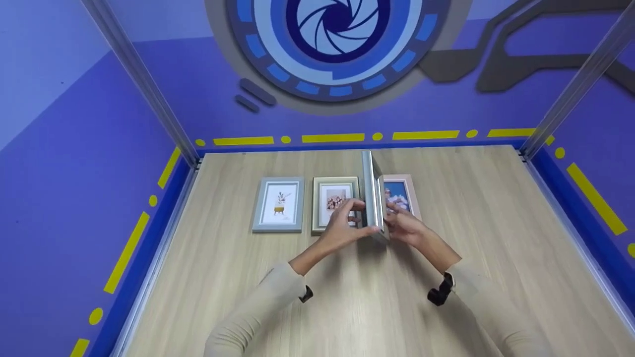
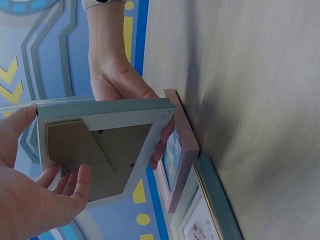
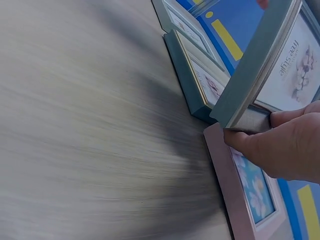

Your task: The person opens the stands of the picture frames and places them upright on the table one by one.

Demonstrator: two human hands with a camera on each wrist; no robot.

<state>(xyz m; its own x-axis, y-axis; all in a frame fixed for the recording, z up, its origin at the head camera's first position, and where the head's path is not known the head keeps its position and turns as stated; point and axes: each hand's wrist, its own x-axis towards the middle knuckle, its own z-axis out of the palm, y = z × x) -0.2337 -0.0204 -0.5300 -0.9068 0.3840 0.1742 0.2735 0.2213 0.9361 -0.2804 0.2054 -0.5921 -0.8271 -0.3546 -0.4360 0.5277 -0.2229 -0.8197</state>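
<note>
A: Where was the frame, and who had it?

B: The silver-grey, rectangular picture frame (image 1: 369, 188) stood on edge between both hands, above the pale wood-grain tabletop (image 1: 198, 297). I couldn't tell whether its bottom touched anything.

A: How did each hand hold it?

B: The left hand (image 1: 340, 230) had its thumb on the near edge and its fingers bent toward the back, by the brown, flat support flap (image 2: 75, 145). The right hand (image 1: 408, 226) gripped a lower part of the rim from the other side.

A: So neither was nearer?

B: Both were on it. The facing, I'd judge, mattered most: back toward the left hand, picture toward the right. The edge seen from above pointed away from the person; whether that was its long axis, I couldn't tell.

A: And around it?

B: A gold-rimmed, rectangular frame (image 1: 331, 191) lay flat to its left, a pink, rectangular frame (image 1: 410, 193) to its right. A pale blue-grey, rectangular frame (image 1: 279, 204) lay farther left.
</note>
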